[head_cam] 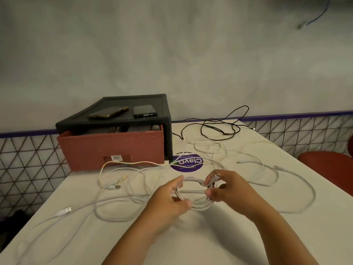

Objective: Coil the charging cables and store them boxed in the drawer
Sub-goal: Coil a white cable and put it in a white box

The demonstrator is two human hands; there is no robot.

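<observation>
While both hands hover above the white table (210, 245), they hold a coil of white cable (199, 206) between them. The left hand (170, 197) curls its fingers round the coil's left side, and the right hand (223, 188) pinches the cable's end against the loops. Beyond the grip and to its left, the red drawer (110, 150) stands out of its black frame (168, 129). Other white cables (64, 211) sprawl around the hands, and a black cable (219, 129) lies farther beyond.

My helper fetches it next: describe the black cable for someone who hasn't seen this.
Find the black plastic drawer unit with its red drawer at the white table's far edge. Right of it, a thin black cable lies looped. It's the table's only dark cable; the rest are pale.
</observation>
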